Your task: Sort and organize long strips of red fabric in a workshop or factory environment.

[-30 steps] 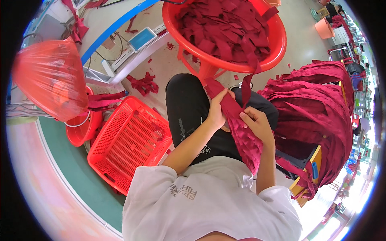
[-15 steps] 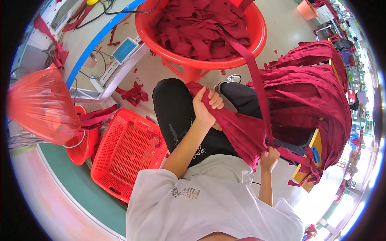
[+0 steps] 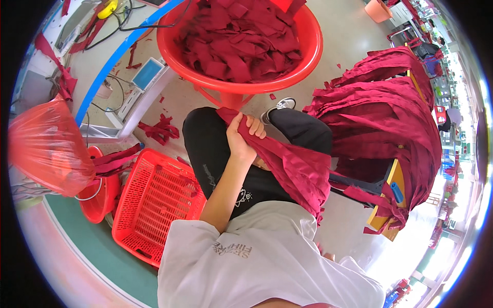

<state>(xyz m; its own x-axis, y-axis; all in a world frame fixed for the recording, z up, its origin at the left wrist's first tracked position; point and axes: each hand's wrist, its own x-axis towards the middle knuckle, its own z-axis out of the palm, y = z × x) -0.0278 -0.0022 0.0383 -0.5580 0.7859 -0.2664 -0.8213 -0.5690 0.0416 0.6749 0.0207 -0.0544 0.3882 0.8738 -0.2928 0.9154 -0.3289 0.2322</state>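
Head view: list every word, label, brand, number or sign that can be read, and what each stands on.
White T-shirt, chest: printed lettering, partly distorted by folds; I don't transcribe its wording.
Black trousers: small pale marks near a white line drawing, too small to read.
Red cloth in the left hand: no lettering visible.
Background at far right: too small and blurred to read.

A blue-edged table (image 3: 114,58) stands left on pale floor (image 3: 334,31), bright light glaring at right.
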